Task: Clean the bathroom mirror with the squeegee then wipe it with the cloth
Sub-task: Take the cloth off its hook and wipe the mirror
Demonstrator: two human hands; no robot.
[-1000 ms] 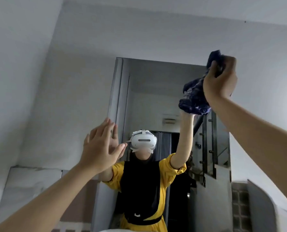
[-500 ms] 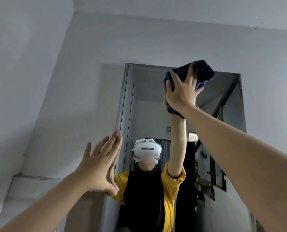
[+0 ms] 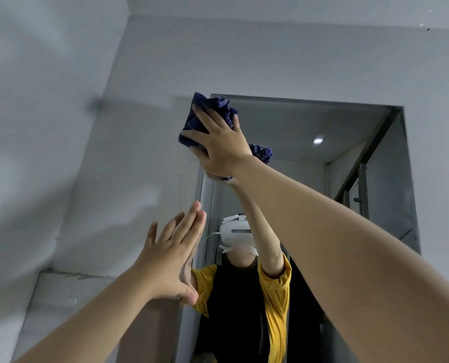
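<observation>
Cloth: a dark blue cloth [image 3: 210, 113] sat bunched under the right hand [image 3: 219, 144] at the mirror's upper left corner, pressed onto the glass and overlapping the frame edge there.
Mirror: the bathroom mirror [image 3: 310, 132] hung on a pale wall [image 3: 270, 53], reaching from above head height down past the bottom of the view; it reflected the person in a yellow sleeve and a white headset.
Right hand: its fingers [image 3: 205, 119] were spread and mostly straight across the wad, pushing it flat to the glass; whether any fingertip curled round the fabric could not be told.
Left hand: the left hand [image 3: 171, 255] held nothing, fingers straight and together, its palm at or just off the mirror's left edge; contact could not be confirmed.
Squeegee: not in view, so the work looked to be at the wiping stage.
Cloth handling: judged soft, light and limp; it would crumple and shed loose folds, as the tail hanging beside the wrist suggested. A broad palm over the middle of the wad, with stray ends tucked under, looked the best hold.
Mirror handling: judged rigid, smooth and breakable; even flat pressure suited it better than a fingertip jab, above all near the corner.
</observation>
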